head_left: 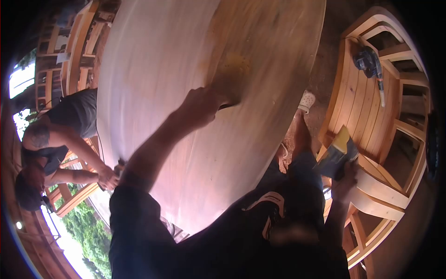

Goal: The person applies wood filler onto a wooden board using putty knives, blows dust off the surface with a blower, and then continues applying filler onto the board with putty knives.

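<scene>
My left hand point(202, 107) is closed around a flat scraper point(230, 105), mostly hidden and blurred, low over a large rounded wooden panel point(162, 116). A brown-yellow smear of paste point(237, 63) spreads across the panel just beyond the scraper. Off to the right, beside the panel, my right hand point(347, 179) grips a dark flat plate point(332, 162). A yellow lump of paste point(341, 140) sits on its upper edge.
At the left edge of the panel, a co-worker point(74, 116) bends over with a hand point(108, 178) on a small dark tool. A wooden bench frame point(357, 93) stands at the right, bearing a dark blue power tool point(367, 63). Timber frames point(72, 51) fill the back left.
</scene>
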`<state>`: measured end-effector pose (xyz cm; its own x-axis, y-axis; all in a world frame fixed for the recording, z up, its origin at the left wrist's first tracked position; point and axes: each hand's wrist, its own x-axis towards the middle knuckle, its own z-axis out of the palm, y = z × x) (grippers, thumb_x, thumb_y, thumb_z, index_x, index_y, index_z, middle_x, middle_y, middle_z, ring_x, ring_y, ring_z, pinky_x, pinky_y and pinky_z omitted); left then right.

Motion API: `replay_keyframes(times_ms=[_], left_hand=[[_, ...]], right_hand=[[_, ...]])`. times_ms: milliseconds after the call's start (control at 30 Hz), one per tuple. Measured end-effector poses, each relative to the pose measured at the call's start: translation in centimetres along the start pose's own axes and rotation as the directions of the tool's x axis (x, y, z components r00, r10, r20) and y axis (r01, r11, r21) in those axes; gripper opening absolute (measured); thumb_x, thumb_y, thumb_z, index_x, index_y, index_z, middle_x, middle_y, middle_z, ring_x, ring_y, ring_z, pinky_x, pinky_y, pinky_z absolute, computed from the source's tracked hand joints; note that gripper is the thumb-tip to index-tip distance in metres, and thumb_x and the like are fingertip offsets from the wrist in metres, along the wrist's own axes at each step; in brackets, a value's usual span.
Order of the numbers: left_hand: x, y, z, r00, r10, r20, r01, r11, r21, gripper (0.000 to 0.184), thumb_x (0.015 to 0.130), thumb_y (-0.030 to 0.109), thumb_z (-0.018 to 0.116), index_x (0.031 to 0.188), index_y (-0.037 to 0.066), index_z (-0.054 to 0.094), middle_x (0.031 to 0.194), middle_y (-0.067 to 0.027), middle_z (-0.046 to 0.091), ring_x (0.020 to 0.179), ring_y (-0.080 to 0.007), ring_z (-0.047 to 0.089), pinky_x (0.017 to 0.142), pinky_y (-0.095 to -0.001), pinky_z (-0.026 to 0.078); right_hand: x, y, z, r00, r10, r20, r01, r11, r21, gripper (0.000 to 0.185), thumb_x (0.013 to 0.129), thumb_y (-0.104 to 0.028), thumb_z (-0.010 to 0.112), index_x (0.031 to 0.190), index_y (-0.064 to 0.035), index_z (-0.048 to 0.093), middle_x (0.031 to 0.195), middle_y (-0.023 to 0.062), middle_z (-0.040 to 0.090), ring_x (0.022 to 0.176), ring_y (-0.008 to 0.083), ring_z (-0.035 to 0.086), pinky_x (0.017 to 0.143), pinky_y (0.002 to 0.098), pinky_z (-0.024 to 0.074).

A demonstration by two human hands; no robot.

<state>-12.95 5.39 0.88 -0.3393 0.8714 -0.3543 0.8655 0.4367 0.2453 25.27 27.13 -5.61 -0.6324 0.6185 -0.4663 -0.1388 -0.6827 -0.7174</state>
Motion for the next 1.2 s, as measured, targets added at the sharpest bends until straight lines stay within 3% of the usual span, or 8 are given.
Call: replay_keyframes(times_ms=[67, 200, 300, 467, 700, 833, 900, 1200], left_hand=[[2.9, -2.0, -1.2, 0.985, 0.161, 0.061, -0.167, 0.979, 0.12, 0.053, 0.074, -0.007, 0.056, 0.116, 0.025, 0.064, 0.119, -0.0017, 0.062, 0.104, -0.026, 0.059, 0.086, -0.0379, 0.051], [12.5, -1.0, -6.4, 0.984, -0.115, 0.14, 0.106, 0.992, 0.068, 0.052, 0.074, -0.006, 0.051, 0.115, 0.022, 0.065, 0.116, -0.0057, 0.063, 0.103, -0.0264, 0.06, 0.087, -0.0381, 0.048], [13.6, -2.0, -5.5, 0.983, 0.0, 0.184, -0.023, 0.992, 0.123, 0.047, 0.072, -0.005, 0.053, 0.109, 0.018, 0.068, 0.11, -0.0075, 0.064, 0.101, -0.027, 0.06, 0.084, -0.04, 0.048], [5.8, -1.1, -1.8, 0.996, -0.061, 0.067, 0.054, 0.994, 0.094, 0.048, 0.07, -0.007, 0.054, 0.107, 0.02, 0.069, 0.108, -0.0065, 0.065, 0.1, -0.0287, 0.06, 0.086, -0.0421, 0.048], [-0.5, 1.3, -1.1, 0.891, -0.266, 0.367, 0.244, 0.964, 0.105, 0.054, 0.071, -0.01, 0.054, 0.112, 0.022, 0.067, 0.108, -0.0083, 0.065, 0.101, -0.03, 0.061, 0.088, -0.0441, 0.047], [5.5, -0.6, -2.7, 0.979, 0.087, -0.185, -0.074, 0.994, 0.075, 0.033, 0.079, 0.003, 0.055, 0.108, 0.014, 0.067, 0.098, -0.0129, 0.068, 0.093, -0.0325, 0.064, 0.081, -0.042, 0.051], [10.3, -0.2, -5.6, 0.984, -0.154, -0.085, 0.164, 0.978, 0.127, 0.048, 0.075, -0.003, 0.049, 0.114, 0.02, 0.065, 0.097, -0.0119, 0.068, 0.09, -0.0318, 0.064, 0.08, -0.0401, 0.051], [10.9, -0.5, -1.0, 0.988, -0.114, -0.104, 0.12, 0.991, 0.057, 0.032, 0.078, 0.004, 0.057, 0.102, 0.02, 0.071, 0.103, -0.011, 0.067, 0.101, -0.0305, 0.061, 0.081, -0.0436, 0.049]], right_hand=[[-0.2, 0.0, 0.6, 0.998, -0.009, 0.068, 0.01, 1.0, -0.023, 0.042, 0.097, -0.021, 0.042, 0.135, -0.0029, 0.04, 0.13, 0.0099, 0.05, 0.126, 0.0211, 0.043, 0.106, 0.0388, 0.0346], [-0.8, 0.1, 1.6, 0.999, -0.012, -0.031, 0.01, 0.998, -0.055, 0.037, 0.093, -0.005, 0.044, 0.13, -0.0022, 0.045, 0.121, 0.0091, 0.057, 0.11, 0.0181, 0.055, 0.095, 0.0315, 0.0437], [0.2, -1.6, 3.0, 0.999, -0.017, -0.039, 0.018, 0.999, 0.028, 0.035, 0.092, -0.002, 0.045, 0.127, -0.0022, 0.048, 0.118, 0.0083, 0.059, 0.106, 0.0158, 0.058, 0.092, 0.0283, 0.0464], [1.4, -1.9, 2.0, 0.998, -0.053, 0.026, 0.051, 0.996, 0.073, 0.036, 0.093, 0.001, 0.042, 0.128, -0.001, 0.048, 0.121, 0.0099, 0.058, 0.111, 0.0173, 0.057, 0.096, 0.0303, 0.0455], [-1.1, -1.8, 4.0, 0.994, -0.06, 0.091, 0.044, 0.984, 0.17, 0.038, 0.091, 0.002, 0.044, 0.129, 0.0, 0.046, 0.118, 0.01, 0.059, 0.111, 0.0187, 0.056, 0.098, 0.031, 0.0431], [-2.5, -0.9, 2.9, 0.994, -0.031, 0.1, 0.02, 0.994, 0.11, 0.041, 0.089, 0.002, 0.044, 0.129, -0.0005, 0.045, 0.121, 0.0098, 0.056, 0.113, 0.0185, 0.054, 0.097, 0.0308, 0.0423], [-2.9, -0.6, 2.7, 0.995, -0.019, 0.101, 0.009, 0.995, 0.098, 0.041, 0.089, 0.002, 0.045, 0.13, -0.001, 0.045, 0.121, 0.0096, 0.056, 0.113, 0.0183, 0.054, 0.097, 0.0308, 0.0421], [-6.1, -1.1, 1.8, 1.0, 0.008, 0.009, -0.008, 1.0, -0.009, 0.042, 0.091, -0.001, 0.04, 0.133, -0.0022, 0.041, 0.125, 0.0087, 0.053, 0.116, 0.0181, 0.052, 0.101, 0.0328, 0.0388]])
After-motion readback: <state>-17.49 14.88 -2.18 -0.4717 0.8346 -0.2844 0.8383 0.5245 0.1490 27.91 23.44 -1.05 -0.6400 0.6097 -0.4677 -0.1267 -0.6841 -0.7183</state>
